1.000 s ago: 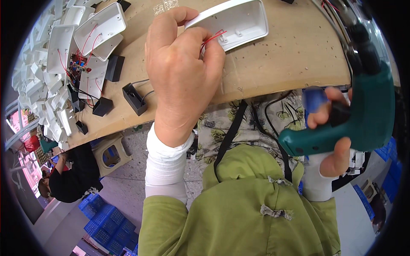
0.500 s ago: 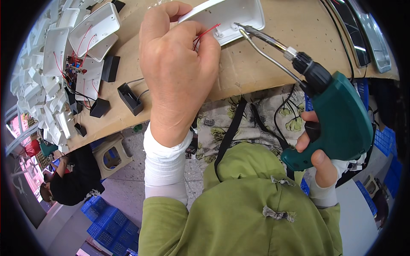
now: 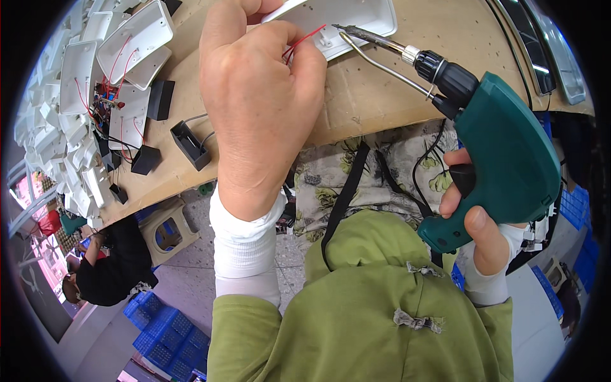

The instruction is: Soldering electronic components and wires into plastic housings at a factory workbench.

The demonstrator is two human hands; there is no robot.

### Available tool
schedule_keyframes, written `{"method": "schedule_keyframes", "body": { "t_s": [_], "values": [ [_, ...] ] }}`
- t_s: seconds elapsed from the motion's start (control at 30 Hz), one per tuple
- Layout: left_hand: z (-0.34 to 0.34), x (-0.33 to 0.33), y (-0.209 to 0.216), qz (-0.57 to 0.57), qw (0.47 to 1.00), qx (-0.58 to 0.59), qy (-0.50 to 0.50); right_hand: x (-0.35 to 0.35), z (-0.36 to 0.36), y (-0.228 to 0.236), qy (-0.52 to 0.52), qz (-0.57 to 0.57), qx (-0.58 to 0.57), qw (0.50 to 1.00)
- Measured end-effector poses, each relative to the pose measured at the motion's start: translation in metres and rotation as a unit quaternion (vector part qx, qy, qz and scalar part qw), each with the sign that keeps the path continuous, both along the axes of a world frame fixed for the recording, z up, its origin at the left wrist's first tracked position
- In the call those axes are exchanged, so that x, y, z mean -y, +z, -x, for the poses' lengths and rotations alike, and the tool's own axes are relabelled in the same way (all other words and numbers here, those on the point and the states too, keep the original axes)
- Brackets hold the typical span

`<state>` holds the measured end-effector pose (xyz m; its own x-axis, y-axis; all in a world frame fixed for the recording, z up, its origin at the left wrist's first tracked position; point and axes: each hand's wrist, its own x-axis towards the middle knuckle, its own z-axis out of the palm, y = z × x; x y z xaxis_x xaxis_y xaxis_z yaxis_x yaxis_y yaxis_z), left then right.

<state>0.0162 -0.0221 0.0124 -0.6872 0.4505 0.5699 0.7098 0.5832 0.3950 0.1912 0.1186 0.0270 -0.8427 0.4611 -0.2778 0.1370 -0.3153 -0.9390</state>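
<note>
Two hands busy: the grip of the left hand [image 3: 258,114] pinches a red wire [image 3: 311,34], apparently steadying its end just beside the tip of the green soldering gun [image 3: 512,156]. The right hand [image 3: 487,239] wraps its grip round the gun, likely for aim. The white shell [image 3: 366,20], over the worktop [image 3: 388,92], shows its open side, presumably for access.

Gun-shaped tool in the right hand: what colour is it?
The gun-shaped tool has a dark green body, clearest in the head view.

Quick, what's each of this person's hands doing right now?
Left hand: closed, pinching red wires, with fingers at the edge of a white shell.
Right hand: closed around a green soldering gun.
</note>
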Motion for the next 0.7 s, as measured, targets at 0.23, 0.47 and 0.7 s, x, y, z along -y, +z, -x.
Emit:
{"method": "schedule_keyframes", "body": {
  "t_s": [0.23, 0.47, 0.7],
  "values": [
    [0.000, 0.000, 0.002, 0.008, 1.000, 0.005, -0.002, 0.003, 0.003, 0.001, 0.027, -0.073, 0.006, 0.997],
    [-0.005, -0.008, 0.014, -0.008, 0.999, 0.033, 0.008, 0.003, 0.006, 0.001, 0.030, -0.074, 0.006, 0.997],
    [0.000, -0.008, 0.010, -0.042, 0.999, 0.016, -0.011, 0.002, 0.004, 0.000, 0.052, -0.079, 0.008, 0.995]
  ]
}}
